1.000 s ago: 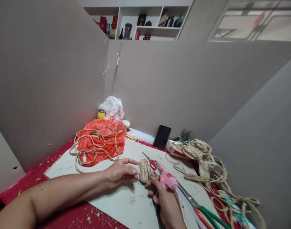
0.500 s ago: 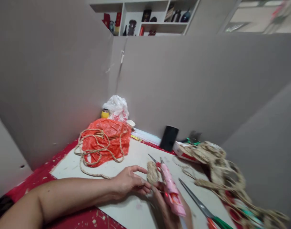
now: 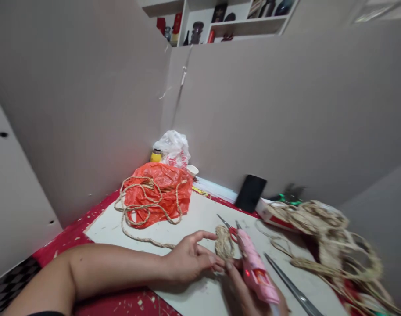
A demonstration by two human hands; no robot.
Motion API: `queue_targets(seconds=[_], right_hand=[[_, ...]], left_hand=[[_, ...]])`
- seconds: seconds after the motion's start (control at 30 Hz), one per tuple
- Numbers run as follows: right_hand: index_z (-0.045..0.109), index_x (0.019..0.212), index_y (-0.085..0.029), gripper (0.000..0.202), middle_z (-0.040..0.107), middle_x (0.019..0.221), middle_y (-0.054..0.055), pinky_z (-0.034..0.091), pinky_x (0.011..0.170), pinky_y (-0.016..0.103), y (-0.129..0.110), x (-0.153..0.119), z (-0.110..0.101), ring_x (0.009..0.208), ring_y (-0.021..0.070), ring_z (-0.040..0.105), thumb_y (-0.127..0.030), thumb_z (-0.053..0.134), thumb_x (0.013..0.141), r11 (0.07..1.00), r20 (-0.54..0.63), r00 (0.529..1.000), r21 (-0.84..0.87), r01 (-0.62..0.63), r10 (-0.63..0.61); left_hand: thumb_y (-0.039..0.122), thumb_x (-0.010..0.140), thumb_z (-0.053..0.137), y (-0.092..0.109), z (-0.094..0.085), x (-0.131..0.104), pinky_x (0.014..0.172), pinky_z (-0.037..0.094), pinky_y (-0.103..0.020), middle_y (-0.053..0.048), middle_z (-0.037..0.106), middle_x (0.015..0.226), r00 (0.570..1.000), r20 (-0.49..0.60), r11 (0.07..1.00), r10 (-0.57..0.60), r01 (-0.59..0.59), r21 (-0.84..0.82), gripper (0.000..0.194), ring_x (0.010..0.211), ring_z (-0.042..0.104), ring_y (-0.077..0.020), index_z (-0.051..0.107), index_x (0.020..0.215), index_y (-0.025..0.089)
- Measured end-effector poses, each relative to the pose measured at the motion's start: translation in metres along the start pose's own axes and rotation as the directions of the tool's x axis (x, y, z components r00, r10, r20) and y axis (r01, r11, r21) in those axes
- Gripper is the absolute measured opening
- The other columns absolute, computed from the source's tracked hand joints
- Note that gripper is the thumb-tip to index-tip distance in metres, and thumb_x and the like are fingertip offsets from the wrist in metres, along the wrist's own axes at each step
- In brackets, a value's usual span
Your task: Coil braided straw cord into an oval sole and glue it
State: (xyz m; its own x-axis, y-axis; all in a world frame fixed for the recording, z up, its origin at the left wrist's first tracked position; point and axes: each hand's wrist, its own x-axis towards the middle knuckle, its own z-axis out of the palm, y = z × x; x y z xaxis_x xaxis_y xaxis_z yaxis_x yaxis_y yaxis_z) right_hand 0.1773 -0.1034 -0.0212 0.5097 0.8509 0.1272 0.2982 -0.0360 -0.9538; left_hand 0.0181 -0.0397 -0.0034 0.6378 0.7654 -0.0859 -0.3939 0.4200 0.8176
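A small oval coil of braided straw rope (image 3: 224, 242) stands above the white board between my hands. My left hand (image 3: 192, 259) is at its left side, index finger stretched to the coil, thumb and other fingers closed at its lower end. The rope's long tail (image 3: 148, 240) runs from behind my left wrist to the red bag. My right hand (image 3: 245, 281) is closed around a pink hot glue gun (image 3: 255, 261) with a lit red light, nozzle pointing up and away. Its fingertips meet the coil's lower end, close to my left fingertips; the exact contact is hidden.
The red plastic bag (image 3: 167, 173) carries loops of rope. Small red-handled scissors (image 3: 232, 234) lie behind the coil, larger scissors (image 3: 291, 285) to the right. A black phone (image 3: 251, 193) leans at the back, beside a heap of straw braid (image 3: 332, 245). A white cup (image 3: 192, 170) stands farther left.
The camera view has turned left, so everything appears shifted right. Both hands keep nearly the same pose around the coil, and the glue gun stays in my right hand.
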Motion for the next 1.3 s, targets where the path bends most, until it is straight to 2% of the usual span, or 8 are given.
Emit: queue_targets(seconds=[0.07,0.27,0.47,0.53,0.63,0.8,1.07,1.3], right_hand=[[0.067,0.084,-0.020,0.028,0.071,0.078,0.004,0.044,0.073,0.035,-0.008,-0.001,0.005,0.076,0.0265,0.063,-0.045,0.072,0.071,0.999,-0.004,0.999,-0.042,-0.034,0.034],[0.065,0.086,-0.018,0.032,0.070,0.079,0.003,0.046,0.070,0.032,-0.008,-0.001,0.007,0.074,0.0225,0.062,-0.047,0.071,0.073,0.989,0.008,0.996,0.118,-0.088,0.088],[0.067,0.092,-0.019,0.035,0.071,0.083,0.003,0.047,0.063,0.029,-0.014,-0.001,0.008,0.074,0.0208,0.062,-0.047,0.073,0.072,0.934,0.111,0.981,0.304,-0.186,0.159],[0.067,0.086,-0.020,0.031,0.070,0.079,0.001,0.047,0.061,0.027,-0.017,0.000,0.010,0.070,0.0184,0.061,-0.044,0.076,0.070,0.910,0.156,0.976,0.364,-0.199,0.151],[0.065,0.079,-0.020,0.026,0.065,0.072,-0.002,0.043,0.056,0.024,-0.019,0.000,0.011,0.061,0.0136,0.056,-0.040,0.079,0.068,0.874,0.185,0.975,0.445,-0.198,0.127],[0.062,0.079,-0.019,0.030,0.056,0.069,-0.005,0.030,0.044,0.017,-0.020,0.000,0.010,0.052,0.0062,0.038,-0.037,0.082,0.066,0.834,0.187,0.974,0.511,-0.207,0.127],[0.059,0.077,-0.018,0.026,0.050,0.067,-0.005,0.027,0.045,0.016,-0.021,0.001,0.004,0.054,0.0063,0.035,-0.035,0.079,0.072,0.813,0.306,0.946,0.521,-0.259,0.105],[0.057,0.076,-0.020,0.028,0.051,0.070,-0.006,0.029,0.048,0.017,-0.020,-0.001,0.005,0.056,0.0075,0.034,-0.036,0.080,0.070,0.833,0.262,0.959,0.504,-0.230,0.106]], left_hand=[[0.029,0.060,0.085,0.001,0.000,-0.003,0.078,0.046,-0.032,-0.008,0.075,0.082,1.000,0.016,1.000,0.010,-0.011,0.016,0.061,0.073,0.067,-0.0159,0.053,0.111,0.018],[0.033,0.073,0.075,0.000,-0.001,-0.008,0.085,0.043,-0.035,-0.013,0.072,0.102,0.991,0.093,0.973,0.096,-0.114,0.201,0.057,0.097,0.065,-0.0225,0.047,0.122,0.021],[0.025,0.080,0.068,0.004,0.002,-0.011,0.087,0.039,-0.031,-0.010,0.067,0.115,0.977,0.177,0.946,0.115,-0.162,0.280,0.054,0.109,0.057,-0.0193,0.042,0.127,0.026],[0.022,0.077,0.070,0.005,0.002,-0.010,0.080,0.041,-0.029,-0.009,0.067,0.114,0.981,0.172,0.961,0.088,-0.129,0.245,0.057,0.104,0.058,-0.0182,0.042,0.127,0.026],[0.015,0.069,0.073,0.007,0.001,-0.005,0.071,0.043,-0.028,-0.009,0.069,0.106,0.992,0.125,0.991,-0.018,0.002,0.131,0.063,0.088,0.062,-0.0171,0.044,0.124,0.024],[0.008,0.061,0.074,0.015,-0.002,0.002,0.071,0.047,-0.032,-0.012,0.071,0.095,0.987,0.092,0.990,-0.133,0.137,-0.038,0.067,0.081,0.066,-0.0199,0.047,0.122,0.016],[0.004,0.063,0.072,0.014,-0.006,0.004,0.072,0.048,-0.032,-0.011,0.072,0.089,0.974,0.122,0.969,-0.193,0.208,-0.133,0.066,0.076,0.067,-0.0180,0.046,0.122,0.015],[0.003,0.062,0.074,0.015,-0.008,0.003,0.074,0.048,-0.031,-0.012,0.072,0.090,0.967,0.140,0.957,-0.213,0.236,-0.171,0.071,0.076,0.068,-0.0174,0.044,0.125,0.014]])
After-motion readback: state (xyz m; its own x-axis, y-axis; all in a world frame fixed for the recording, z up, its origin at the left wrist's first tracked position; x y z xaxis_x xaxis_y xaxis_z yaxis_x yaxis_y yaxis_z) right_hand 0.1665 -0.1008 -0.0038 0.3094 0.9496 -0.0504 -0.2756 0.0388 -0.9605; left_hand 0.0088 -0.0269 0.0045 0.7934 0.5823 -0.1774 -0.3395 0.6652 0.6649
